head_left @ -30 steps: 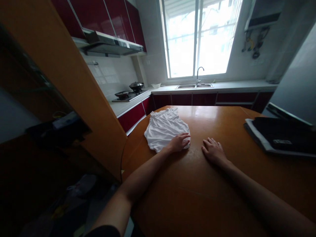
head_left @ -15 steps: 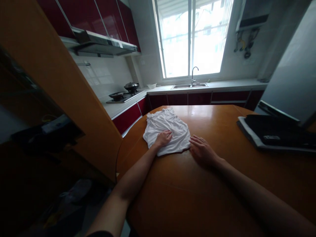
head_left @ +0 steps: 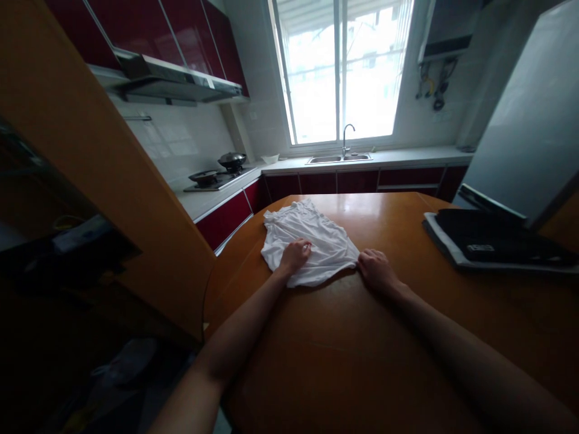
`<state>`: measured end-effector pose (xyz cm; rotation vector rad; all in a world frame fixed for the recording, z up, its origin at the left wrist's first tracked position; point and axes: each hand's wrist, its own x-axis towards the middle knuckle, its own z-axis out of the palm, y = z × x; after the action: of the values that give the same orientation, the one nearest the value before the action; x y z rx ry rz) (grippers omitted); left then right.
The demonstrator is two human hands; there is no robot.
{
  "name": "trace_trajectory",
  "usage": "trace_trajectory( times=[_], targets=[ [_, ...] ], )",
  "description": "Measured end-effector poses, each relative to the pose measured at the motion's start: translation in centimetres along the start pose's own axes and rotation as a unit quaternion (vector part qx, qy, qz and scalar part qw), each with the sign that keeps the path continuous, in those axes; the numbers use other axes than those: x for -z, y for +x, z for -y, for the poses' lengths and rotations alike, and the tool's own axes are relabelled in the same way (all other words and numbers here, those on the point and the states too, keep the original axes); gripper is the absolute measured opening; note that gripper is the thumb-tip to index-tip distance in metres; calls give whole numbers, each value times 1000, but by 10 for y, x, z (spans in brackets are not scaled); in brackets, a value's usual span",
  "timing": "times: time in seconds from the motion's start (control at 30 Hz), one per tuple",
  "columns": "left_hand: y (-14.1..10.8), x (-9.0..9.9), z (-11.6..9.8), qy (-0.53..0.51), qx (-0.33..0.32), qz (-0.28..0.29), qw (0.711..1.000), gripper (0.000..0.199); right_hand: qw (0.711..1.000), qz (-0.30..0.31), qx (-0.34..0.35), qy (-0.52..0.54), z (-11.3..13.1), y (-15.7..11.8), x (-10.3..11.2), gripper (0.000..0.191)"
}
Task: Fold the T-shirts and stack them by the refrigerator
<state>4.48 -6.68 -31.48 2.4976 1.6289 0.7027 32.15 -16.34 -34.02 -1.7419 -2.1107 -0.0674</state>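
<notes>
A wrinkled white garment (head_left: 312, 235) lies spread on the wooden table (head_left: 325, 361), its lower right corner drawn out to a point. My right hand (head_left: 376, 269) grips that corner with closed fingers, the knuckles turned up. On the garment's lower left part rests my left hand (head_left: 295, 255), its fingers curled together on the fabric. What lies under the left fingertips is partly hidden.
A stack of folded dark clothes (head_left: 493, 241) with a light layer sits at the table's right side. Beyond the table are a sink (head_left: 325, 160), a stove with a wok (head_left: 232, 160), and a fridge (head_left: 520, 120) at right. A wooden panel (head_left: 136, 181) stands left.
My right hand has closed on the garment's corner and pulled it to the right, stretching the cloth. My left fingers have curled in on the fabric. The view has shifted slightly.
</notes>
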Motion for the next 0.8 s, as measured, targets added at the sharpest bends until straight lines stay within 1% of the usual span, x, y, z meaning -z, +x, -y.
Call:
trace_trajectory(
  times=[0.13,0.23,0.3,0.37,0.4,0.47,0.57,0.63,0.7,0.8],
  targets=[
    [-1,3,9,49,69,-17,996,24,994,-10,-98,-39,-32,3,9,26],
    [-2,1,17,70,108,-17,992,27,984,-5,-177,-12,-56,4,19,35],
    [-2,-3,20,70,115,-7,991,31,971,-17,-238,23,-68,5,23,43],
    [-1,-9,19,61,104,5,993,33,958,-41,-279,56,-73,7,24,46],
    [0,-12,18,53,93,10,994,32,954,-50,-287,71,-74,8,23,45],
    [1,-19,12,32,61,20,997,30,954,-55,-279,95,-74,12,17,40],
    [3,-27,3,-11,7,32,999,27,955,-24,-267,129,-73,19,7,31],
    [4,-31,-1,-42,-11,27,999,27,949,-2,-270,162,-74,22,3,21],
    [5,-32,0,-70,-8,6,998,28,942,6,-276,193,-79,22,3,13],
    [9,-29,7,-107,26,-47,993,28,931,-23,-294,215,-89,22,15,16]
  ],
)
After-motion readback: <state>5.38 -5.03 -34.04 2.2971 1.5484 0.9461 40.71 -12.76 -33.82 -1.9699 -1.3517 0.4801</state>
